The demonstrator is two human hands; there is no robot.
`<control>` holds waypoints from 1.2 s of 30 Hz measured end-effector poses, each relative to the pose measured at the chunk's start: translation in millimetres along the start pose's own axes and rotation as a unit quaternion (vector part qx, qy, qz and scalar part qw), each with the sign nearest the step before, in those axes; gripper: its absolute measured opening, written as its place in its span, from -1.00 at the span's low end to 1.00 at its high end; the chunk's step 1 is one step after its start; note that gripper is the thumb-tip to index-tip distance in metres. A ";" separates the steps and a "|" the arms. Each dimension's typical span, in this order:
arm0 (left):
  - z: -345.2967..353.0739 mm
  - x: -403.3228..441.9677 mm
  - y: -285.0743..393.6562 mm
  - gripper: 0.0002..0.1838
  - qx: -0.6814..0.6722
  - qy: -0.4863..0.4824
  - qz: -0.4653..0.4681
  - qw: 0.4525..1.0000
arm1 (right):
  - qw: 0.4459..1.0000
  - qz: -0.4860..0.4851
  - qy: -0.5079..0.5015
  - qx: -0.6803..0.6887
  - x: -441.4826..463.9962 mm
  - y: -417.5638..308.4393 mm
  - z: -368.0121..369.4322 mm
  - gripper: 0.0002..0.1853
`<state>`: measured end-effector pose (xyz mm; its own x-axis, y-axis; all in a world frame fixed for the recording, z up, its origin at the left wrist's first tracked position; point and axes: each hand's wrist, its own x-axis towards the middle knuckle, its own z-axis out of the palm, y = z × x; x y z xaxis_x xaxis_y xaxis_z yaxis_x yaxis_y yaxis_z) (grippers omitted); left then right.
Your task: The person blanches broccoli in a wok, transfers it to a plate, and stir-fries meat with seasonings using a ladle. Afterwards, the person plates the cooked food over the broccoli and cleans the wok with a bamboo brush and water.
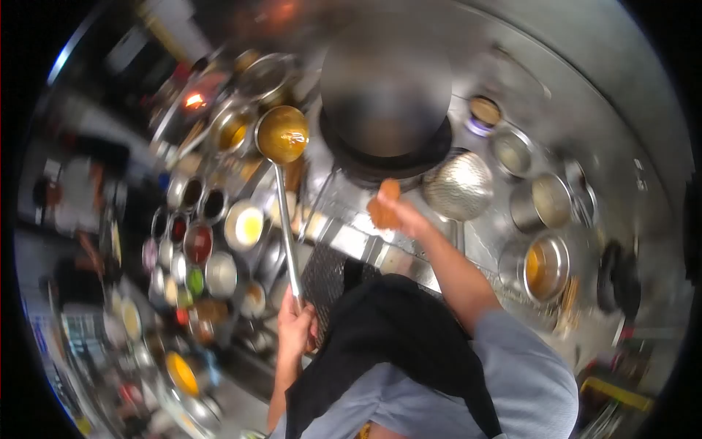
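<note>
My left hand (296,322) is wrapped round the long metal handle of a ladle (283,135). The ladle's bowl is full of glossy yellow-brown liquid and is held to the left of the wok (385,95). My right hand (409,218) grips a brown folded cloth (382,214) at the near side of the wok; whether the cloth touches the rim cannot be made out. The wok sits on a dark burner ring, and haze blurs its inside. To the right of that hand lies a dimpled round strainer (459,184).
Several small bowls of sauces and ingredients, among them a white bowl (244,225), crowd the left counter. At right stand a steel pot (542,201), another pot with yellow contents (546,272) and a small pan (485,111) over a blue flame. Fire (194,100) glows at upper left.
</note>
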<state>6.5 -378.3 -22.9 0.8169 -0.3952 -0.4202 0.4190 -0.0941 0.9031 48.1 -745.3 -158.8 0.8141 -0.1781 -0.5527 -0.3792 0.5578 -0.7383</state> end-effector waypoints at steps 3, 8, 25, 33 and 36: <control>14.5 78.0 44.9 -0.20 0.106 -0.125 0.004 0.986 | 0.997 0.015 0.073 -0.032 -73.1 25.1 -25.9 -0.21; 118.0 185.2 109.2 -0.23 0.367 -0.287 0.089 0.880 | 0.965 -0.023 0.222 0.138 -195.5 98.9 -60.8 -0.36; 581.7 301.4 -87.2 -0.94 -0.121 -0.336 -0.437 0.826 | 0.704 -0.120 0.588 0.381 -430.3 276.3 29.1 -0.49; 474.0 255.9 -37.7 -0.95 -0.392 -0.445 -0.471 0.653 | 0.799 -0.084 0.501 0.324 -446.7 297.9 -72.0 -0.51; 411.4 225.2 3.0 -0.82 -0.391 -0.446 -0.426 0.683 | 0.838 -0.064 0.500 0.208 -435.5 296.0 -113.2 -0.52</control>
<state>28.6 -843.5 -78.3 -0.2755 -0.9340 -0.2274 0.9605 -0.2578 -0.1049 -468.5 -594.3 -180.5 -0.0181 -0.7333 -0.6797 0.0386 0.6788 -0.7333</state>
